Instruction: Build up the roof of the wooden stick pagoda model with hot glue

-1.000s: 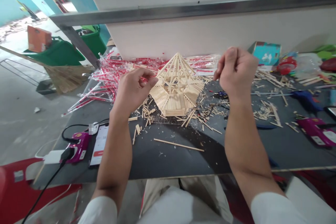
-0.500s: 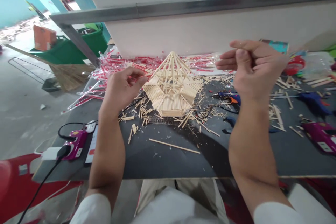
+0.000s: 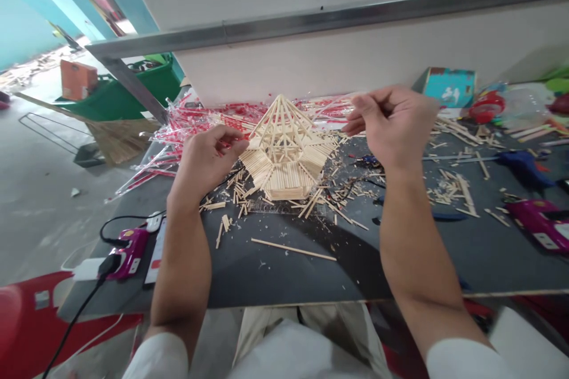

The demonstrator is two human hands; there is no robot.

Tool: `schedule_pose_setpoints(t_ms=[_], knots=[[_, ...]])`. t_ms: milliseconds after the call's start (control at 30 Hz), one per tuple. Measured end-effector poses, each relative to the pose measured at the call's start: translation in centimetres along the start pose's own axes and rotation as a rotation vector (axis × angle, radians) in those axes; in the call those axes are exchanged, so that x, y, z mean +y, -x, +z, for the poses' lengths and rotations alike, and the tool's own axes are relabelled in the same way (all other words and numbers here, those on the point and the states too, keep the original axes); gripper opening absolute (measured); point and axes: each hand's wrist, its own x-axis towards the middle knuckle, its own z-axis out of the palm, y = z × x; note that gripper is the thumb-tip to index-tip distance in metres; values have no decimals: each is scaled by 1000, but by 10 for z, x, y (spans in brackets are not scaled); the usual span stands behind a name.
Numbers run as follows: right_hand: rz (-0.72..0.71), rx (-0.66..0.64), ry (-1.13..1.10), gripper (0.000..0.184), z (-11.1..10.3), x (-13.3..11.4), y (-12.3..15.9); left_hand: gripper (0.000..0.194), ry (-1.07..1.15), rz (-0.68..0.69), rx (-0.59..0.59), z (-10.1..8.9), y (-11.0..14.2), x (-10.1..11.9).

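Note:
A model built of thin wooden sticks (image 3: 288, 180), with a pointed open-frame roof over slatted sloping sides, stands mid-table. My left hand (image 3: 208, 157) is beside its left edge, fingers curled and thumb tip close to the index finger; whether it touches the model I cannot tell. Raised to the right of the model, my right hand (image 3: 395, 124) has its thumb drawn in against the bent fingers. Anything pinched in either hand is too small or hidden. One long loose stick (image 3: 293, 249) lies in front of the model, and a clear ruler (image 3: 267, 207) lies partly under the stick scraps.
Red-and-clear plastic wrappers (image 3: 178, 136) heap behind the left hand. Blue glue guns (image 3: 522, 169) lie to the right, among stick scraps (image 3: 448, 192). Purple power strips (image 3: 131, 251) sit at both sides, with cords. A phone (image 3: 155, 254) lies by my left forearm.
My right hand has come left and slightly lower, nearer the model, and its fingers have turned inward. My left hand has edged slightly closer to the model. The view has shifted a little.

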Motion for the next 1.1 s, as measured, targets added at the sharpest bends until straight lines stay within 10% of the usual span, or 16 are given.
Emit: schedule_pose_setpoints(t_ms=[633,800,1100], knots=[[50,-7,37,36,-4,-5,0,24,-27,2,-42,-4,-2,-9],[3,-164,90,43,-19,1,-8,27,-129,-85,-160,-5,-5,-19],[74,-73,150,24,-12,18,-9,34,-292,-102,-440,0,-5,-32]])
